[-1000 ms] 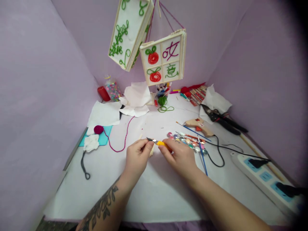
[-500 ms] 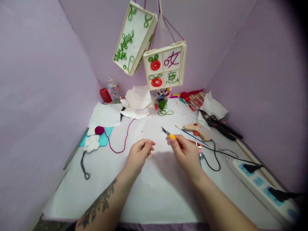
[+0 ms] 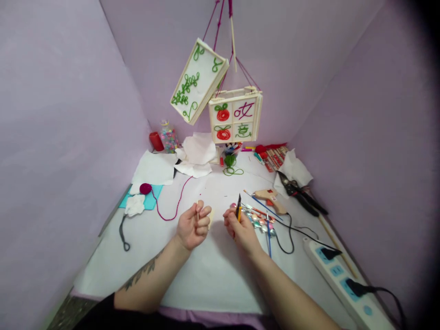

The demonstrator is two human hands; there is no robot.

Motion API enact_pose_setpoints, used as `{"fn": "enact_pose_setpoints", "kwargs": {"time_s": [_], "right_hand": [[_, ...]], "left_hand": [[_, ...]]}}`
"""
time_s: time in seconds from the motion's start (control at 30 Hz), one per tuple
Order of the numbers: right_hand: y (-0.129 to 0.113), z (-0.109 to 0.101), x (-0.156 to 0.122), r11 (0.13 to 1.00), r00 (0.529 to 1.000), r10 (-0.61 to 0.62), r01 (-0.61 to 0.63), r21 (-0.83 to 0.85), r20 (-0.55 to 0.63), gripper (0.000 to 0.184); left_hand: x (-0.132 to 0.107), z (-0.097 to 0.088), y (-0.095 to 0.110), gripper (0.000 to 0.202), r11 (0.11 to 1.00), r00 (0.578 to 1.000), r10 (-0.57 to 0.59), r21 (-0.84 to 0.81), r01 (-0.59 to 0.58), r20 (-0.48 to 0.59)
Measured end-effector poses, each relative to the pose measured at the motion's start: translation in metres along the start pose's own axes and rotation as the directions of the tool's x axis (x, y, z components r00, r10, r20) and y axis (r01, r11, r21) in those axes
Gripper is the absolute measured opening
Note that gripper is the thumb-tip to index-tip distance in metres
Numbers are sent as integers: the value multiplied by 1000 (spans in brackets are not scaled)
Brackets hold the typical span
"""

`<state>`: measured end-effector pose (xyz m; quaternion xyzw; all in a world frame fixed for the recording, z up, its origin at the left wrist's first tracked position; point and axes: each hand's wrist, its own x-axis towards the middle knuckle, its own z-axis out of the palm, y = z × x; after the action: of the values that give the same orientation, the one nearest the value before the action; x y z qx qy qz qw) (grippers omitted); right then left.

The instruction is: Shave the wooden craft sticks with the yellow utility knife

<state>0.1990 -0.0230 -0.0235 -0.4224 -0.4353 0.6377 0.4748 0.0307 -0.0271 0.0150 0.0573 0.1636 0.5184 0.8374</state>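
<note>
My left hand [image 3: 193,227] is turned palm up above the table, its fingers curled around a thin pale wooden stick [image 3: 197,211]. Across from it, my right hand [image 3: 243,231] grips a utility knife [image 3: 238,210] with a yellow handle and a dark blade that points up. Between the hands, a pale flat piece [image 3: 211,218] lies on the white tabletop, partly hidden by my left fingers. Shiny coloured gems [image 3: 256,221] are scattered just beyond my right hand.
Two decorated box lanterns [image 3: 235,117] hang over the back of the table. On the right are a glue gun [image 3: 270,198], pruning shears [image 3: 297,192] and a power strip [image 3: 338,270] with cords. Purple yarn [image 3: 145,189] and a white cloth piece [image 3: 134,205] lie left.
My left hand has rolled palm up, bringing the stick into sight. My right hand has moved left, and the knife blade now points upward. The view has shifted, showing more gems.
</note>
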Motion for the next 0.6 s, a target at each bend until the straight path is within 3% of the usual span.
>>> {"fn": "enact_pose_setpoints", "kwargs": {"time_s": [0.13,0.23,0.3,0.4,0.53,0.6], "right_hand": [[-5,6,0,994,999,46,-46,96,0,43],[-9,15,-4,975,985,104,-129,184,137,45],[-10,22,-10,926,933,170,-262,272,318,48],[-10,31,-22,847,807,247,-449,286,537,58],[-11,37,-36,809,704,289,-542,228,649,69],[-13,41,-44,815,691,299,-544,201,658,67]], "left_hand": [[0,10,-1,24,995,997,72,64,-71,-14],[-7,15,-7,31,989,996,46,134,-55,73],[-12,16,-13,33,986,981,-19,165,-13,192],[-22,15,-21,33,984,928,-107,174,46,357],[-36,16,-26,38,984,888,-170,128,127,427],[-42,14,-28,36,975,881,-214,141,169,422]]}}
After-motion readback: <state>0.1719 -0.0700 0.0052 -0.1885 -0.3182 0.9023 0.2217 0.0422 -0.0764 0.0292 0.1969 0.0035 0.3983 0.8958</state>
